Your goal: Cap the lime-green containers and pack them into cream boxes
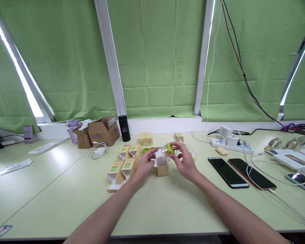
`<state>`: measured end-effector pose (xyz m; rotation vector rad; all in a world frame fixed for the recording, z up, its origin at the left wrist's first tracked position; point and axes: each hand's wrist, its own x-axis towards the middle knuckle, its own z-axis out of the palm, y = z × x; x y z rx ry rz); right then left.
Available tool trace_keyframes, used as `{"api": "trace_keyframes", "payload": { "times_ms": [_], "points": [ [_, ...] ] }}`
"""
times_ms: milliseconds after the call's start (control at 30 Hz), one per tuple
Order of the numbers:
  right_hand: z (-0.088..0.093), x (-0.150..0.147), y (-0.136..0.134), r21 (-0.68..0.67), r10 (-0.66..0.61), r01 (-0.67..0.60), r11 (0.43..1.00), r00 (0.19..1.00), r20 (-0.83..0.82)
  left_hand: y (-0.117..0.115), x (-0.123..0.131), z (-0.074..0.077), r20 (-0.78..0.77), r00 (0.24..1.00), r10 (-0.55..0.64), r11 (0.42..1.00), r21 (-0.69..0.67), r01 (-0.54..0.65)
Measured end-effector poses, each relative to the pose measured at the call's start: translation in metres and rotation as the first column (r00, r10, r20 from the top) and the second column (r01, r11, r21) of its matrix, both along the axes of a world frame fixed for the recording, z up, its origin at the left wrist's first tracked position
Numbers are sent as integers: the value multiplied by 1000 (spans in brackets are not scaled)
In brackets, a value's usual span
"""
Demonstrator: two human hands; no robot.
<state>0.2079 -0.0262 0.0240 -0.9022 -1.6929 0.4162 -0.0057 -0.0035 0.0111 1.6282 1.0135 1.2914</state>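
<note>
A: Which containers are on the table?
B: A small box (163, 170) stands open between the hands, white inside; I can't see anything in it. Left of it sit more small cartons (115, 172) with green panels, some flaps loose, their contents hidden. A larger cardboard box (104, 133) stands farther back.
A: Where's the little jar (168, 149)?
B: Up in the right hand (185, 163), pinched between thumb and fingers, just above the box's opening.
A: And the left hand (145, 164)?
B: At the box's raised flap, thumb and fingers slightly parted; I can't tell whether they grip it.
A: How does the jar point?
B: It lies on its side, long axis roughly level, clear end towards the left hand, green end towards the right.
</note>
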Motion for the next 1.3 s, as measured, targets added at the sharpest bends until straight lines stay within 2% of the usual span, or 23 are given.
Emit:
{"api": "trace_keyframes", "payload": {
  "times_ms": [200, 500, 767, 1133, 1300],
  "points": [
    [-4, -5, -4, -21, 58, -56, 998, 995, 84, -5, 3, 3, 13, 997, -71, 997, 24, 71],
    [-4, 4, 3, 11, -19, 16, 1000, 967, 255, -5, 2, 3, 19, 997, -70, 997, 18, 69],
    [1, 3, -3, -12, -61, 72, 997, 910, 411, -4, 1, 1, 31, 996, -80, 997, 8, 80],
    [-3, 0, -5, -24, -15, 27, 999, 913, 409, -2, 0, -2, 22, 997, -75, 997, -12, 76],
    [-4, -2, -4, -43, 52, -38, 998, 929, 367, -2, -1, -1, 10, 998, -62, 998, 6, 62]
  ]
}}
